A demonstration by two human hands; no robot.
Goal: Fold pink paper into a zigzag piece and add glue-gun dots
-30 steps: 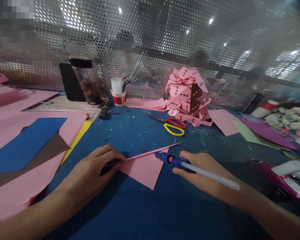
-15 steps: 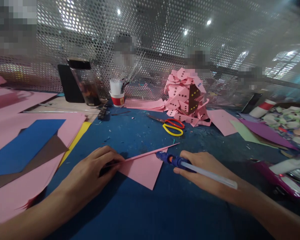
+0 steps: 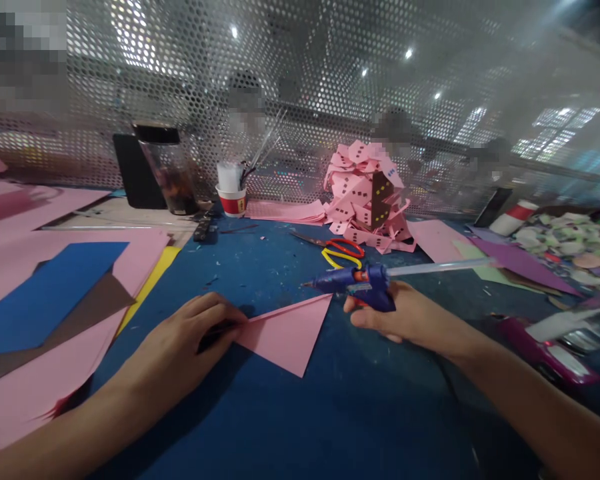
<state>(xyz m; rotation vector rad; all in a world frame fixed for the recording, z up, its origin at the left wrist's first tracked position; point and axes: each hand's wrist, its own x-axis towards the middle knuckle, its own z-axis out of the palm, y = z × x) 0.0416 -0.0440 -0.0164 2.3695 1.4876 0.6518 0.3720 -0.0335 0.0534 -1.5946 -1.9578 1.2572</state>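
Note:
On the blue tabletop lies a folded pink paper (image 3: 287,337), its upper edge turned into a narrow flap. My left hand (image 3: 200,340) pinches the paper's left end between thumb and fingers. A blue hot glue gun (image 3: 373,287) is in my right hand (image 3: 410,317), with fingers wrapped round its handle. Its nozzle points left, just above the paper's upper right corner, apart from it. A long clear glue stick (image 3: 440,267) sticks out of the gun's back. Beyond the gun are scissors (image 3: 343,260) with one red and one yellow handle loop.
Pink sheets (image 3: 145,267) with a blue sheet (image 3: 65,287) lie at left. At the back stand a dark-lidded jar (image 3: 165,173), a paper cup (image 3: 233,202) and a pink paper model (image 3: 355,200). Coloured sheets (image 3: 525,267) and a magenta device (image 3: 545,353) are at right.
My right hand has lifted the glue gun and swung it level, its nozzle moving up and left off the flap. The thin flap end no longer juts past the paper's right corner. My left hand stays put.

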